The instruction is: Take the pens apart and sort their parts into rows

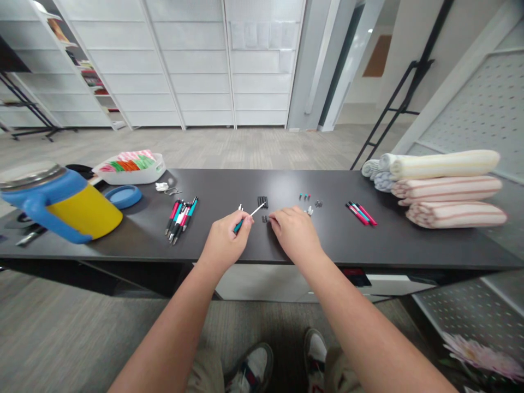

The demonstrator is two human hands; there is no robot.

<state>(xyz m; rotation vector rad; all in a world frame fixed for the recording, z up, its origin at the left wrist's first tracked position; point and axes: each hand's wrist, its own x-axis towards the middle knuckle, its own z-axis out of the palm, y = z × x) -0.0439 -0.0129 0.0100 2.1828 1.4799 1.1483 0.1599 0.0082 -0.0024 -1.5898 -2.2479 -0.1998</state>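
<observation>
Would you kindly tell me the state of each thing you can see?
Left hand: closed around teal pen piece
Right hand: fingers curled near small dark parts
Pens: bunched, lying down
Coloured barrels: lying side by side
Towels: rolled, stacked
White tray: filled with coloured bundles
Jug: cannot tell if open

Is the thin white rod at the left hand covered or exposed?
Exposed at its outer end: the white rod sticks out bare beyond the left hand. Its near end is hidden.
</observation>
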